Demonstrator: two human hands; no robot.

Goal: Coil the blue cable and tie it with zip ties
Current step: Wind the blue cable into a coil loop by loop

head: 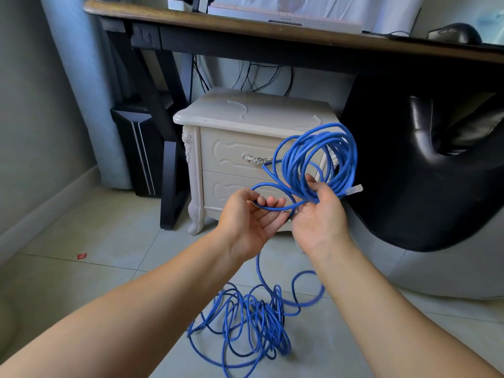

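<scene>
The blue cable [319, 151] is partly wound into several loops held up in front of me. My right hand [319, 216] grips the bottom of those loops, and a clear plug [354, 190] sticks out to the right of its fingers. My left hand [252, 219] is palm up, with its fingers curled around a single strand that runs across to the coil. From the hands the cable drops to a loose tangled pile [245, 320] on the floor tiles. I see no zip ties.
A cream bedside cabinet [231, 124] stands just behind my hands, under a dark wooden desk [245, 28]. A black chair [436, 173] fills the right side. A black computer tower [139, 148] stands at the left by the desk leg. A small red scrap [81, 255] lies on the floor.
</scene>
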